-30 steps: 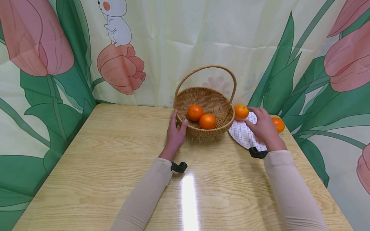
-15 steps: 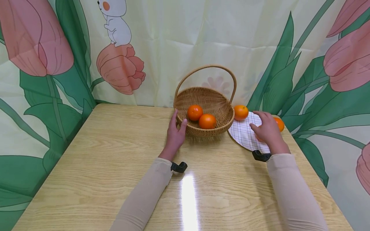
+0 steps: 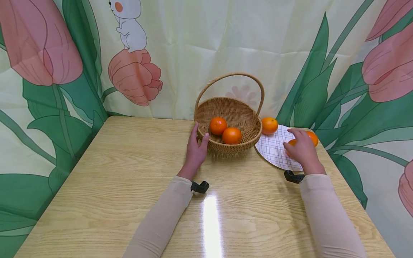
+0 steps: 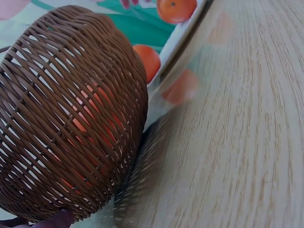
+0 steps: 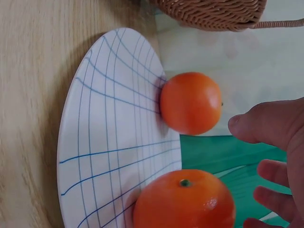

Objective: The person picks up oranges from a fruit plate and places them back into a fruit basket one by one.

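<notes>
A brown wicker basket (image 3: 226,107) with a tall arched handle stands near the back of the table, two oranges (image 3: 231,135) inside. My left hand (image 3: 195,152) rests against its left front side, thumb and forefinger straight and spread at the rim; in the left wrist view only a dark finger (image 4: 54,221) shows at the basket's bottom. On the right lies a white plate with blue grid lines (image 3: 271,150). Over it hovers my right hand (image 3: 303,148), thumb and fingers apart, above an orange (image 5: 185,204) it partly hides from the head camera.
Another orange (image 3: 269,125) sits at the plate's back left, close to the basket. One more orange (image 3: 312,138) shows behind the right hand. A curtain with printed tulips (image 3: 180,71) hangs along the back edge of the wooden table (image 3: 129,172).
My right hand has drawn back from the orange near the basket, moving right and toward me over the plate's nearer orange. Left hand and basket have stayed in place.
</notes>
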The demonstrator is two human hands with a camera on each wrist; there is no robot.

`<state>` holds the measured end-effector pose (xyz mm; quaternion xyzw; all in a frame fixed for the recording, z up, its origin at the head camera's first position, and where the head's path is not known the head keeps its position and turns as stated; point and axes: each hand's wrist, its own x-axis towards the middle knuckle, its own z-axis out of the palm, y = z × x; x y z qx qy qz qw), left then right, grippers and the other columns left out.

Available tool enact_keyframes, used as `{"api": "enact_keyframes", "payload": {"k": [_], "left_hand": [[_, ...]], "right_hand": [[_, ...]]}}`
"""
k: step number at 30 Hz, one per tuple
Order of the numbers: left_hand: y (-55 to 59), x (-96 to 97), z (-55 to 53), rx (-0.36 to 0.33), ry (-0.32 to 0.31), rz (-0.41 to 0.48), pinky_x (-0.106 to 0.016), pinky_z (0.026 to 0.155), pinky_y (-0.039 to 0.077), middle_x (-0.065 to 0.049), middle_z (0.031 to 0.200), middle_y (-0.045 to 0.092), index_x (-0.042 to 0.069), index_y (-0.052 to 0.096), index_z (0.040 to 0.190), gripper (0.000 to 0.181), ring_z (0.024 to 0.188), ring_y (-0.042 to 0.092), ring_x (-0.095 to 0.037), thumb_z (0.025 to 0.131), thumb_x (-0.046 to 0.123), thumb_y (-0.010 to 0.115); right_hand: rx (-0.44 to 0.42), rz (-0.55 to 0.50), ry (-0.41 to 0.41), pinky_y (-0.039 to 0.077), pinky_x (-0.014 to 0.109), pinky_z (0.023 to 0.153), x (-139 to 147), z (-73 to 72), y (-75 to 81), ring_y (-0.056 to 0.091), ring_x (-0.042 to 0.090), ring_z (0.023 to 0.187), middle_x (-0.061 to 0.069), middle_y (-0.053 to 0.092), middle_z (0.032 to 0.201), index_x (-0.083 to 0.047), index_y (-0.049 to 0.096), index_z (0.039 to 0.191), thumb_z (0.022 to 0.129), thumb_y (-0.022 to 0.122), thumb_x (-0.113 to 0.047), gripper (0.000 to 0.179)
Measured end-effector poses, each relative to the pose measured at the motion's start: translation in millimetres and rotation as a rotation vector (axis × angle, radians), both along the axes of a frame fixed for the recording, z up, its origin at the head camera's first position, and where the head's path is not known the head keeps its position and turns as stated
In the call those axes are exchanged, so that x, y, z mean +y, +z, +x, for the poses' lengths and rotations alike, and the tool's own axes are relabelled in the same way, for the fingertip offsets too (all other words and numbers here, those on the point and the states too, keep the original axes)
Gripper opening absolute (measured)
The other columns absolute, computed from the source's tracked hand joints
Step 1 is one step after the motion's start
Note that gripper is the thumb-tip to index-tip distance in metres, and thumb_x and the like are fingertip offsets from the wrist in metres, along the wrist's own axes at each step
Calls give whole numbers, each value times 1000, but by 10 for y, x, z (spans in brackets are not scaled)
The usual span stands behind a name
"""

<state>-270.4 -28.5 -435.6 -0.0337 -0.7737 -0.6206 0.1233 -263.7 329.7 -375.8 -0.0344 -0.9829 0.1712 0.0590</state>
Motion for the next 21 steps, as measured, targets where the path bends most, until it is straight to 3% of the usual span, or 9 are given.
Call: {"api": "enact_keyframes", "payload": {"k": [4, 11, 21], "left_hand": [[2, 0, 2, 10, -4, 8, -44, 108, 31, 6, 150, 21, 31, 18, 145, 68, 136, 27, -24, 87, 59, 42], [7, -3, 15, -5, 1, -3, -44, 107, 31, 7, 150, 20, 45, 14, 141, 62, 136, 27, -25, 87, 59, 41], [11, -7, 11, -5, -1, -13, -41, 108, 31, 8, 150, 19, 47, 14, 140, 59, 136, 26, -20, 89, 56, 42]], "right_hand": [[-1, -5, -15, 35, 63, 93, 37, 2, -40, 29, 45, 118, 26, 29, 139, -10, 36, 138, 85, 59, -20, 59], [-27, -18, -42, 37, 64, 90, 101, 11, -114, 31, 46, 115, 29, 28, 137, -9, 36, 138, 84, 57, -20, 59], [-60, -33, -67, 36, 65, 91, 166, 18, -219, 30, 49, 115, 30, 24, 138, -7, 36, 138, 81, 65, -19, 65]]}}
